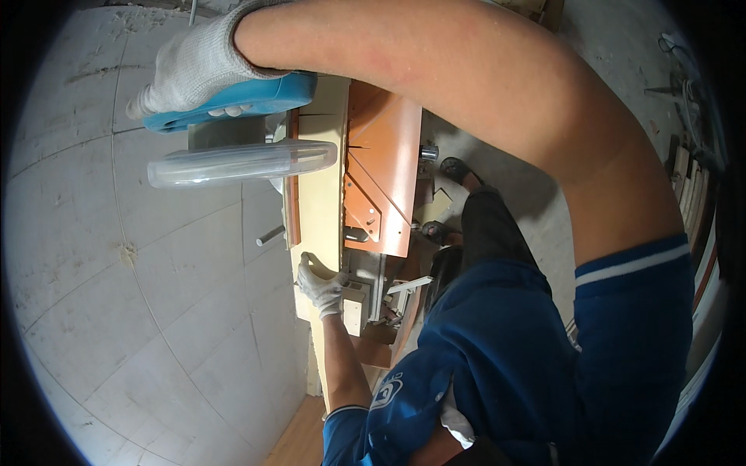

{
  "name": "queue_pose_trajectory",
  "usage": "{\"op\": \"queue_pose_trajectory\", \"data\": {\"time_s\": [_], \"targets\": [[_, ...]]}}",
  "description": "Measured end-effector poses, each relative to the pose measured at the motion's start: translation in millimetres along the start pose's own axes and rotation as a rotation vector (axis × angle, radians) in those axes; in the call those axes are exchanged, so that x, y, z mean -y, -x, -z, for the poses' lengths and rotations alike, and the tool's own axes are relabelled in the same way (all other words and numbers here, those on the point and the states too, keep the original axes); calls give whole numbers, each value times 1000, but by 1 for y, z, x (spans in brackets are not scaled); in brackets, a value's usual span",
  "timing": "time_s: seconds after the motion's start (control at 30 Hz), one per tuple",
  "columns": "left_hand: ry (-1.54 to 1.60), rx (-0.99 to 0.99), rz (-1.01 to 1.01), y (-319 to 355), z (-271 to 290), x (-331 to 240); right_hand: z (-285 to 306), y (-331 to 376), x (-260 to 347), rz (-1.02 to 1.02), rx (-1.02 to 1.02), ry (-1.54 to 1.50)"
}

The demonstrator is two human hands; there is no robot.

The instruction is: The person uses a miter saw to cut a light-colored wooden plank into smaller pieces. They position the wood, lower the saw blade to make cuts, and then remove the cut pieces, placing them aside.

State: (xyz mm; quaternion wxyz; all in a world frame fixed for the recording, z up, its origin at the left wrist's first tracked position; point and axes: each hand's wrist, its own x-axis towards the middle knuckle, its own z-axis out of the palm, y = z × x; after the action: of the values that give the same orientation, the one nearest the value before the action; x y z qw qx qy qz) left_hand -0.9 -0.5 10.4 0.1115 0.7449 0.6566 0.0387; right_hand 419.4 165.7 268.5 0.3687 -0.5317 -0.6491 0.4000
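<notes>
Board [320,194] lies half hidden under saw guard [241,161], both gloved hands gripping.

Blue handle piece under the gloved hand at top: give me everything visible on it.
The blue handle piece is a flat, elongated part in smooth light-blue plastic, lying roughly level near the top of the view. The right hand, in a white knit glove, presses on it from above, fingertips curling under its lower edge. Just below it sits a long clear plastic guard, rounded at both ends. Its right end meets the pale yellow board and the orange machine body. Its far side is hidden by the glove.
</notes>
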Motion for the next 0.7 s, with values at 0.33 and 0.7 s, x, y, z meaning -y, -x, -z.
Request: {"op": "queue_pose_trajectory", "data": {"time_s": [0.33,0.7], "targets": [[-11,7,6,-11,-8,-5,-4,-6,-16,-11,25,-226],[-29,-15,-26,-11,-8,-3,-12,-1,-16,23,19,-170]]}}
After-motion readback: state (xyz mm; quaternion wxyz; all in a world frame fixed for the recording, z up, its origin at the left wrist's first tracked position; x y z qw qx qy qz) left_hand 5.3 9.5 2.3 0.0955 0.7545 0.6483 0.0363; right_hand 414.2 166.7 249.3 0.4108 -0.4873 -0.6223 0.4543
